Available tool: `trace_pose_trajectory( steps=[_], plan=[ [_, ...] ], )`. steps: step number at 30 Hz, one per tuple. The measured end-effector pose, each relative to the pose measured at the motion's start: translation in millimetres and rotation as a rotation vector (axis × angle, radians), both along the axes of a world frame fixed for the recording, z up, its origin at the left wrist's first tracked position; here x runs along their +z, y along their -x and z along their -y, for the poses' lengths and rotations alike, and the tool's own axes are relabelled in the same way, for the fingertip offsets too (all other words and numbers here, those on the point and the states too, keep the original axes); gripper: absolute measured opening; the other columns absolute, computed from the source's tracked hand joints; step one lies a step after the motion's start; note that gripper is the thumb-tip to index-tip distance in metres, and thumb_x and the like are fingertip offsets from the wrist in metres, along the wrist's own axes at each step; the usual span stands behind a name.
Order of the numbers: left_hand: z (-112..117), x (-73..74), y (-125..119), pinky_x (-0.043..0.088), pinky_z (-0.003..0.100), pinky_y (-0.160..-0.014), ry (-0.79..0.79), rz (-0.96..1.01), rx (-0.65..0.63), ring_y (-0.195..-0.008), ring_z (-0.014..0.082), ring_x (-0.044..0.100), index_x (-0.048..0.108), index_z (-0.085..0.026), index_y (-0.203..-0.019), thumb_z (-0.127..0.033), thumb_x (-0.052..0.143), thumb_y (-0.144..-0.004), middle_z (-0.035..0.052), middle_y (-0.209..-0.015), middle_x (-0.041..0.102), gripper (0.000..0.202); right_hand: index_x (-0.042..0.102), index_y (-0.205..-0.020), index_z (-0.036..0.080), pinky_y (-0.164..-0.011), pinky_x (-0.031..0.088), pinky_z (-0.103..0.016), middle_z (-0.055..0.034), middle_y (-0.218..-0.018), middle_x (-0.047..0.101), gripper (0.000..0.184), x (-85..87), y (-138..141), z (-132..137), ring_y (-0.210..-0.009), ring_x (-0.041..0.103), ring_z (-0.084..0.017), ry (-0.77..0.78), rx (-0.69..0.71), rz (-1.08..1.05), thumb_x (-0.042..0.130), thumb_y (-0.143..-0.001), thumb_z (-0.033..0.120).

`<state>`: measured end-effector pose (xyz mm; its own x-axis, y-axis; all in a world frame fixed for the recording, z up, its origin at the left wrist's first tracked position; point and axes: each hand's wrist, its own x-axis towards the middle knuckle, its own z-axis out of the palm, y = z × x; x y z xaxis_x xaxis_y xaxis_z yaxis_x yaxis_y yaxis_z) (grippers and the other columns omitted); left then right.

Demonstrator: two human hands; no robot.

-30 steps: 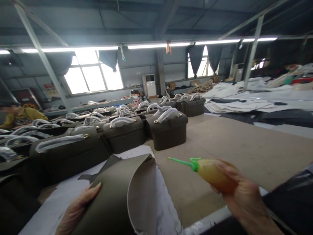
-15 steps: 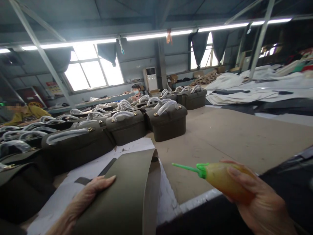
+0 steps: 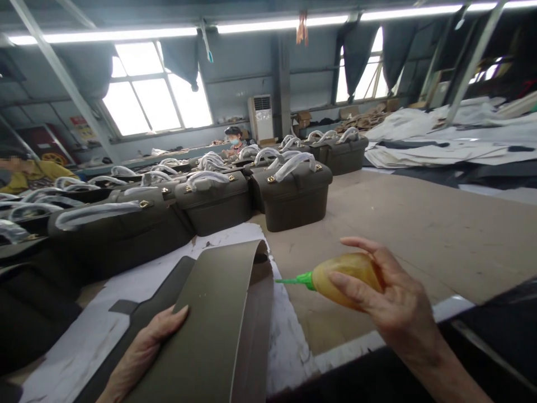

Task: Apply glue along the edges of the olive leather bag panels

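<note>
My right hand [image 3: 390, 302] is wrapped round a yellow squeeze bottle [image 3: 342, 270] with a green nozzle that points left, its tip close to the edge of a curved olive-green leather panel [image 3: 218, 330]. My left hand [image 3: 145, 350] rests on the outer face of that panel, fingers pressed against it and holding it bent upright. The panel stands on white paper [image 3: 176, 263] spread over the near end of the table.
Rows of dark olive handbags [image 3: 293, 196] with wrapped white handles fill the left and back of the brown table [image 3: 419, 224]. Two people sit at the far left and back. Piles of white and dark sheets [image 3: 453, 145] lie at the right.
My right hand has brought the bottle leftward and up, so the nozzle tip now sits near the panel's edge. The view has shifted a little.
</note>
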<state>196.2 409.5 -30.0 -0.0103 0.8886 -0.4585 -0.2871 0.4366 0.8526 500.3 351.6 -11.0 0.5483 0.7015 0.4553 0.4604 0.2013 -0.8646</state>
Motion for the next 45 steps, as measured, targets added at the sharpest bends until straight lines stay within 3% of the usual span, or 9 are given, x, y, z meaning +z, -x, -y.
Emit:
trace_pose_trajectory(
  steps=[5, 9, 22, 29, 38, 45],
  plan=[
    [0.8, 2.7, -2.7, 0.056, 0.036, -0.057, 0.0, -0.069, -0.04, -0.067, 0.0255, 0.065, 0.051, -0.015, -0.115, -0.026, 0.075, -0.067, 0.009, -0.089, 0.067, 0.055, 0.061, -0.097, 0.026, -0.057, 0.042, -0.027, 0.0025, -0.078, 0.06, 0.034, -12.8, -5.4, -12.9, -0.061, 0.054, -0.014, -0.081, 0.016, 0.193, 0.064, -0.071, 0.049],
    [1.5, 3.7, -1.4, 0.057, 0.038, -0.06, 0.024, -0.045, -0.066, -0.069, 0.0262, 0.064, 0.048, -0.014, -0.119, -0.025, 0.07, -0.072, 0.0109, -0.093, 0.066, 0.053, 0.059, -0.096, 0.028, -0.062, 0.044, -0.026, 0.0049, -0.085, 0.06, 0.027, -18.6, -1.3, -16.5, -0.064, 0.054, -0.012, -0.079, -0.02, 0.2, 0.061, -0.076, 0.046],
    [5.6, 14.1, -8.7, 0.057, 0.032, -0.055, 0.006, -0.084, -0.001, -0.066, 0.0236, 0.065, 0.051, -0.011, -0.116, -0.02, 0.07, -0.07, 0.0092, -0.085, 0.067, 0.051, 0.056, -0.099, 0.027, -0.064, 0.045, -0.026, 0.0035, -0.087, 0.061, 0.026, -22.1, 3.9, -17.7, -0.064, 0.054, -0.012, -0.08, -0.057, 0.393, 0.058, -0.079, 0.044],
    [3.5, 9.7, -6.7, 0.057, 0.031, -0.054, -0.011, -0.124, 0.017, -0.064, 0.0211, 0.064, 0.046, -0.011, -0.119, -0.016, 0.063, -0.075, 0.0099, -0.089, 0.067, 0.047, 0.058, -0.097, 0.028, -0.068, 0.047, -0.026, 0.0051, -0.086, 0.062, 0.027, -29.8, 5.4, -13.5, -0.067, 0.056, -0.013, -0.092, -0.053, 0.361, 0.06, -0.076, 0.045],
    [-0.1, 0.8, 2.4, 0.057, 0.037, -0.06, 0.002, -0.118, -0.061, -0.066, 0.0249, 0.063, 0.035, -0.012, -0.13, -0.021, 0.066, -0.074, 0.0135, -0.096, 0.063, 0.065, 0.057, -0.095, 0.028, -0.054, 0.04, -0.023, 0.0079, -0.075, 0.059, 0.024, -24.4, 16.5, 3.9, -0.058, 0.051, -0.009, -0.018, -0.054, 0.304, 0.057, -0.078, 0.046],
    [2.7, 7.1, -4.0, 0.057, 0.033, -0.058, -0.018, -0.101, -0.067, -0.066, 0.0226, 0.064, 0.046, -0.012, -0.12, -0.019, 0.063, -0.075, 0.0124, -0.094, 0.066, 0.048, 0.056, -0.097, 0.026, -0.071, 0.047, -0.024, 0.0043, -0.094, 0.063, 0.026, -29.6, 10.5, -11.6, -0.073, 0.058, -0.012, -0.108, -0.078, 0.382, 0.058, -0.079, 0.043]
  ],
)
